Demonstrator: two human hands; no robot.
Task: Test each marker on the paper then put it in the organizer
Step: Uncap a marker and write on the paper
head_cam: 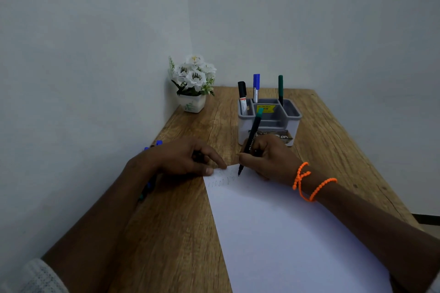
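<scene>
Markers already tested stand in our organizer [269, 121]. Our right hand [269, 157] pinches the teal-capped marker [250, 143], tip at the paper [285, 233]; our left hand [183, 159] presses the sheet's corner so it stays put, perhaps curling around something dark.

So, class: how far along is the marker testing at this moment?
Done: three markers, black, blue and green, stand in the organizer. In hand: the right hand tests a teal-capped marker on the paper; the left hand steadies it. Left: more markers by the left arm.
</scene>
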